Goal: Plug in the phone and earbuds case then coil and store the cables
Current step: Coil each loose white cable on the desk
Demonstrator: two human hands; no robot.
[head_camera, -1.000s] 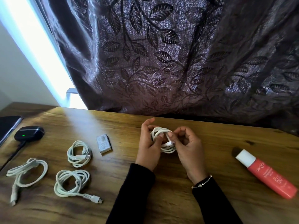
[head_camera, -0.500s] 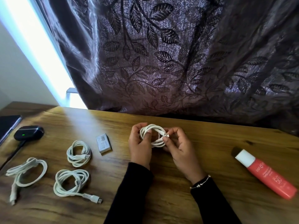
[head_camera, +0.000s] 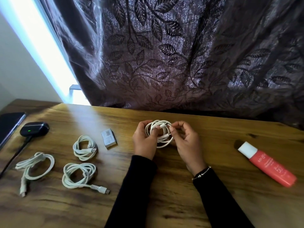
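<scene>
Bare counter (head_camera: 164, 203) lies open along the near edge, and between the right hand (head_camera: 185, 142) and the orange tube (head_camera: 269, 165), which lies well apart on the right. On the left, three coiled white cables crowd the surface: one far left (head_camera: 35, 165), one nearer the middle (head_camera: 84, 147), one in front (head_camera: 79, 175). A small grey box (head_camera: 109, 137) sits between them and the left hand (head_camera: 144, 142). The earbuds case (head_camera: 34, 129), its dark cord (head_camera: 16, 155) and a phone (head_camera: 9, 124) block the far-left corner. A curtain (head_camera: 181, 55) hangs close behind the back edge.
</scene>
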